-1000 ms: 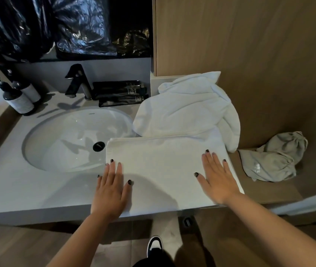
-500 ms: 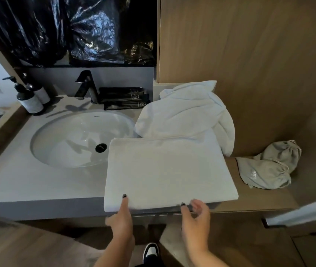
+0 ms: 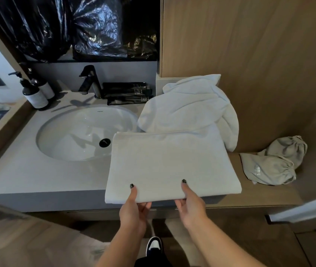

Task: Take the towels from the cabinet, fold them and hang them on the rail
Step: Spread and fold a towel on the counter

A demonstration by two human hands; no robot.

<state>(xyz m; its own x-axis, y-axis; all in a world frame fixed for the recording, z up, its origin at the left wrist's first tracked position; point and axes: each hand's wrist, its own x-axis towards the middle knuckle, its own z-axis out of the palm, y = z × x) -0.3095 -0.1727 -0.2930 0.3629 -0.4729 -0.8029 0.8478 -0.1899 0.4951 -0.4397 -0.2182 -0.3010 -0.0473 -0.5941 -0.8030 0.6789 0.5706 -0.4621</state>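
A bathroom, likely a hotel's: an oval undermount sink (image 3: 80, 132) set in a pale vanity counter (image 3: 18, 170) with a black faucet (image 3: 89, 81) at the far edge; two pump bottles (image 3: 35, 93) far left; black toiletry tubes (image 3: 128, 93) (labels unreadable) beside the faucet; wood panelling (image 3: 249, 54) on the right.

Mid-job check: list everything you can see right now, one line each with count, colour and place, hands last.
folded towel: 1, white, counter front edge, right of the basin
loose towel: 1, white, heaped behind the folded one
sink basin: 1, white, set in the grey counter
tap: 1, black, behind the basin
pump bottles: 2, dark with pale labels, back left corner
tubes: several, black, right of the tap
cloth bag: 1, grey, wooden ledge at right
plastic sheet: black, on the wall above
shoe: 1, black and white, floor
left hand: pinches the folded towel's near edge
right hand: pinches the same edge
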